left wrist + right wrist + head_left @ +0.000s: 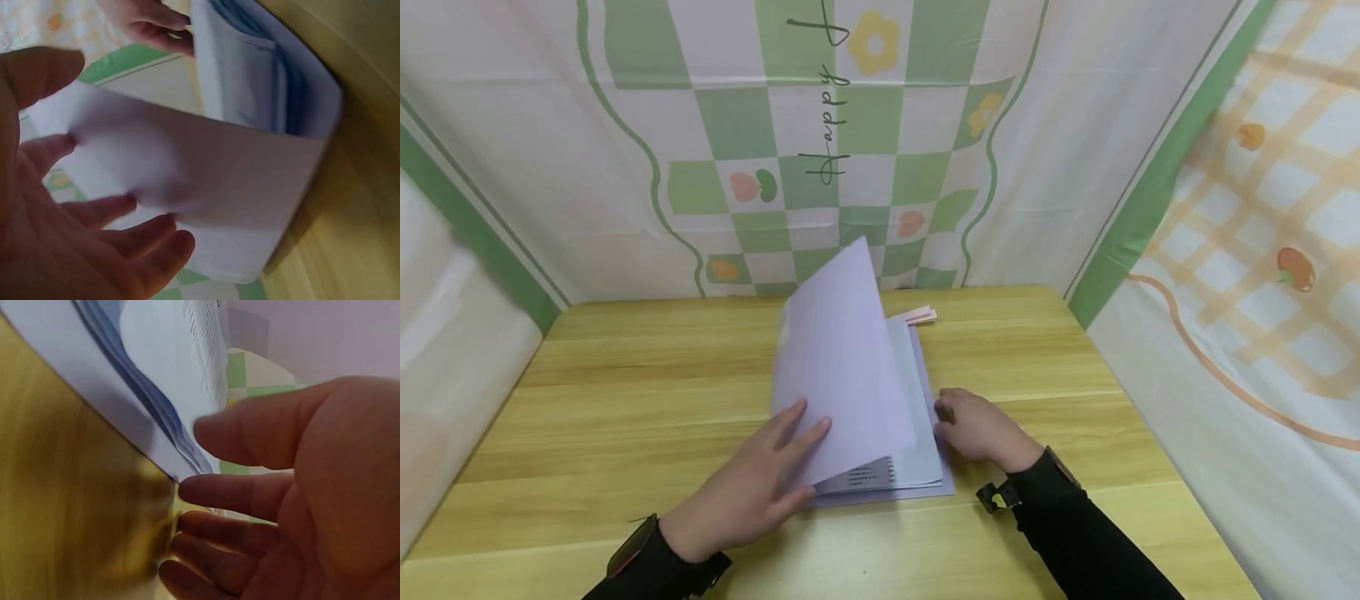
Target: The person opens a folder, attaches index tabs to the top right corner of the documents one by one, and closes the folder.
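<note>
A pale purple folder [842, 367] lies on the table with its front cover tilted up toward the left. Inside it are pale sheets [921, 433], some with printed lines, over the flat back cover. My left hand [745, 492] is at the lower left of the raised cover, fingers spread; in the left wrist view its fingertips [134, 201] press lightly on the cover's outer face. At the folder's right edge is my right hand [981, 429]. Seen from the right wrist, its thumb [244, 431] stands apart from extended fingers right at the edge, gripping nothing.
Pinkish paper strips [920, 316] stick out past the folder's top right corner. The wooden table [625, 392] meets a green-and-white checked cloth [805, 125] behind it. Another patterned cloth [1262, 250] hangs at the right.
</note>
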